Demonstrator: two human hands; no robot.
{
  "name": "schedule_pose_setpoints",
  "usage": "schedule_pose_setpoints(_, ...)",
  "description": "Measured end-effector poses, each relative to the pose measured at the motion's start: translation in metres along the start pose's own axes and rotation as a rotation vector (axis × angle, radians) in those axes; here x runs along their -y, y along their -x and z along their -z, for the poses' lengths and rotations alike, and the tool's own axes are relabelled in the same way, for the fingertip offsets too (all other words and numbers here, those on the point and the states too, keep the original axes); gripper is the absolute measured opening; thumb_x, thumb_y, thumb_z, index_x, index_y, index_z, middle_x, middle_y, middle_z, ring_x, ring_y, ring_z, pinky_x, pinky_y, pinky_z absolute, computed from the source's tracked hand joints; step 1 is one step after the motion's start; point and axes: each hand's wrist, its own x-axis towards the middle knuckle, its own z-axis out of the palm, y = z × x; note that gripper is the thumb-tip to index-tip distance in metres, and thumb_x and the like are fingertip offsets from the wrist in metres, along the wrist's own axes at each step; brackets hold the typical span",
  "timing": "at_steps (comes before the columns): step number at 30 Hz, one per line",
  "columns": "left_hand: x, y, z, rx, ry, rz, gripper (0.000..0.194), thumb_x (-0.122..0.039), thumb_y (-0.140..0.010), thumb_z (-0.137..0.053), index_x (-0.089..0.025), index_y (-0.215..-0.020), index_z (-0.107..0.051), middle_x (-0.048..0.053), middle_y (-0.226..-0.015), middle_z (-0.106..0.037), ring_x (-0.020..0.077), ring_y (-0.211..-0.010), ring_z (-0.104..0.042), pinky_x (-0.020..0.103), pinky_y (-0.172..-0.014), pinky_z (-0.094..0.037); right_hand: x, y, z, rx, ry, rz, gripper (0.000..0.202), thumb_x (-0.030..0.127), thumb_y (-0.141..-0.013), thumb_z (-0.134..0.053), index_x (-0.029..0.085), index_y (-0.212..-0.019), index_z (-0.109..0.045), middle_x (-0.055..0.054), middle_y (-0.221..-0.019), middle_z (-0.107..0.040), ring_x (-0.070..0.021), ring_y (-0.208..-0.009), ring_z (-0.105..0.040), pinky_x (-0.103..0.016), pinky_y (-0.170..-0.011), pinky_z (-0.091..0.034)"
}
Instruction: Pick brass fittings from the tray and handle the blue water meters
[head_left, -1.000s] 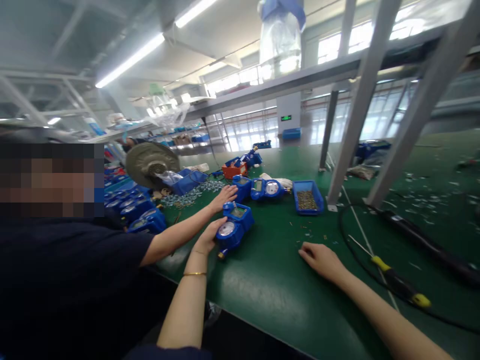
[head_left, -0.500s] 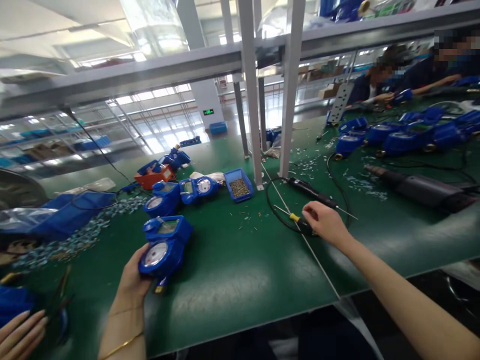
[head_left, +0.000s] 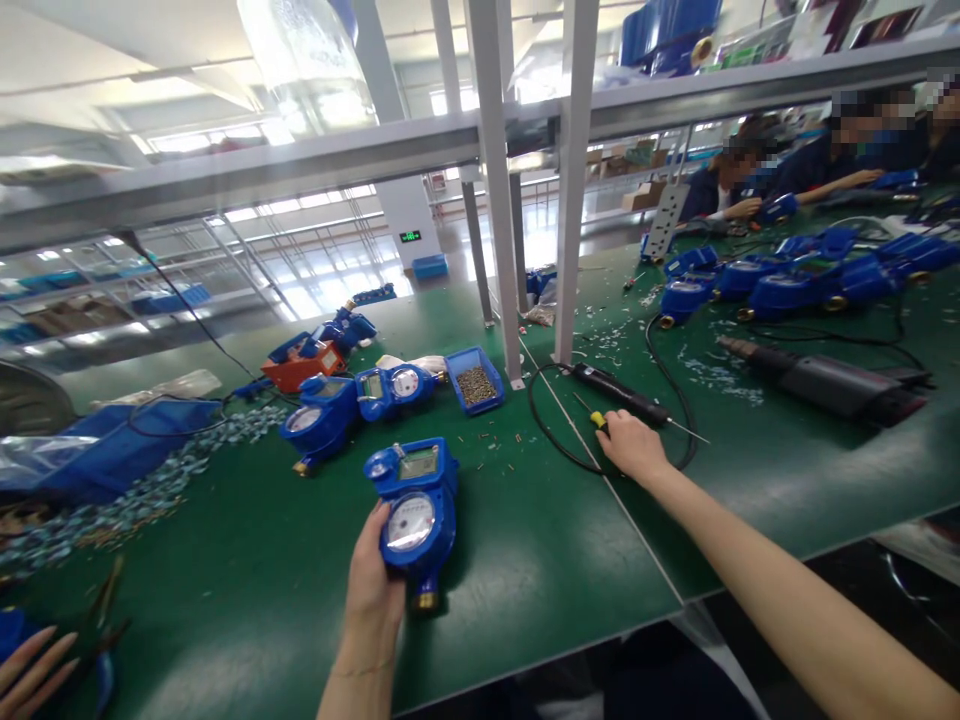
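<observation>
My left hand (head_left: 375, 565) grips a blue water meter (head_left: 415, 515) by its left side. The meter has a round white dial and a small display, and its brass end points toward me. On the right, my right hand (head_left: 632, 443) is closed over the handle of a screwdriver (head_left: 597, 419); a yellow collar and thin shaft show beyond the fingers. Right behind that hand lies a black electric screwdriver (head_left: 619, 393) with its cable looped on the table. Two more blue meters, one of them a meter lying sideways (head_left: 401, 385), rest beyond the held one.
A blue tray of small screws (head_left: 476, 385) stands near the metal posts (head_left: 496, 200). At right lies a heat gun (head_left: 840, 385) before several meters. Another person's hand (head_left: 37, 670) is at lower left by pliers. Blue scraps (head_left: 150, 480) litter the left; co-workers sit at back right.
My left hand has brought the water meter to the right, toward the middle. My right hand has closed on the screwdriver, which has shifted and turned slightly.
</observation>
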Motion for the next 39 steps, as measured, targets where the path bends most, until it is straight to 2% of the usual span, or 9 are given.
schedule_pose_setpoints(5,0.016,0.007,-0.013,0.106,-0.004,0.121,0.021,-0.014,-0.092,-0.052,-0.022,-0.087,-0.071,0.002,-0.09,-0.075,0.0223,-0.097,-0.071,0.029,-0.081,-0.062,0.036,0.016,-0.008,-0.086,-0.106,0.234,0.046,0.031,-0.099,-0.044,0.006,-0.137,-0.048,-0.024,-0.134,-0.051,-0.0349,-0.127,-0.047,-0.05,-0.107,-0.043)
schedule_pose_setpoints(10,0.021,0.009,-0.008,0.146,0.042,0.015,0.021,-0.013,-0.093,-0.055,-0.016,-0.11,-0.067,0.005,-0.096,-0.073,0.0156,-0.081,-0.071,0.021,-0.07,-0.059,0.086,0.029,-0.059,0.028,-0.266,0.501,0.079,0.047,-0.091,-0.059,0.009,-0.153,-0.028,-0.02,-0.154,-0.038,-0.0323,-0.144,-0.034,-0.048,-0.117,-0.036)
schedule_pose_setpoints(14,0.013,0.01,0.001,0.134,0.078,-0.021,0.029,-0.009,-0.091,-0.055,-0.015,-0.118,-0.063,0.008,-0.1,-0.073,0.0153,-0.081,-0.07,0.02,-0.068,-0.059,0.1,-0.005,-0.084,0.044,-0.347,0.535,0.065,0.026,-0.096,-0.04,0.003,-0.155,-0.024,-0.024,-0.158,-0.029,-0.0315,-0.148,-0.028,-0.051,-0.121,-0.03)
schedule_pose_setpoints(19,-0.003,-0.009,0.017,0.093,0.025,-0.077,0.024,-0.009,-0.094,-0.053,-0.015,-0.114,-0.065,0.009,-0.102,-0.072,0.0174,-0.086,-0.07,0.024,-0.072,-0.06,0.108,-0.045,-0.09,0.097,-0.422,0.694,0.054,0.015,-0.097,-0.033,0.013,-0.15,-0.041,-0.013,-0.153,-0.043,-0.0224,-0.143,-0.039,-0.043,-0.12,-0.035)
schedule_pose_setpoints(24,-0.007,-0.016,0.03,0.077,-0.044,-0.18,0.03,-0.038,-0.097,-0.063,-0.015,-0.116,-0.062,0.011,-0.113,-0.066,0.0231,-0.099,-0.066,0.041,-0.087,-0.059,0.119,-0.06,-0.092,0.093,-0.465,0.824,0.043,0.013,-0.096,-0.041,0.014,-0.135,-0.059,-0.012,-0.14,-0.057,-0.0221,-0.135,-0.048,-0.042,-0.116,-0.039)
schedule_pose_setpoints(29,-0.048,-0.016,0.094,-0.014,-0.038,-0.301,0.018,-0.053,-0.095,-0.059,-0.038,-0.103,-0.064,0.001,-0.113,-0.066,0.0227,-0.118,-0.061,0.037,-0.089,-0.061,0.123,-0.055,-0.08,0.016,-0.47,0.86,0.033,0.019,-0.099,-0.043,0.014,-0.121,-0.067,-0.015,-0.123,-0.063,-0.0258,-0.119,-0.054,-0.045,-0.105,-0.046)
schedule_pose_setpoints(34,-0.11,-0.056,0.178,-0.117,-0.195,-0.406,0.014,-0.044,-0.091,-0.066,-0.03,-0.089,-0.062,0.003,-0.109,-0.066,0.0222,-0.134,-0.049,0.033,-0.087,-0.062,0.116,-0.028,-0.069,0.031,-0.428,0.915,0.028,0.023,-0.101,-0.043,0.016,-0.094,-0.069,-0.011,-0.097,-0.063,-0.0233,-0.096,-0.056,-0.039,-0.088,-0.051)
schedule_pose_setpoints(37,-0.122,-0.088,0.197,-0.152,-0.224,-0.254,0.008,-0.024,-0.092,-0.063,-0.029,-0.086,-0.061,0.005,-0.101,-0.068,0.0201,-0.134,-0.05,0.029,-0.085,-0.062,0.093,-0.011,-0.064,0.056,-0.39,0.929,0.026,0.021,-0.101,-0.043,0.018,-0.087,-0.065,-0.009,-0.093,-0.062,-0.0218,-0.091,-0.056,-0.035,-0.084,-0.051)
schedule_pose_setpoints(39,-0.119,-0.107,0.199,-0.14,-0.281,-0.136,0.023,-0.006,-0.086,-0.065,-0.028,-0.084,-0.062,0.004,-0.098,-0.07,0.0186,-0.128,-0.055,0.024,-0.082,-0.061,0.072,-0.009,-0.058,0.048,-0.364,0.895,0.025,0.02,-0.1,-0.043,0.017,-0.087,-0.064,-0.009,-0.092,-0.061,-0.0219,-0.09,-0.057,-0.035,-0.083,-0.052)
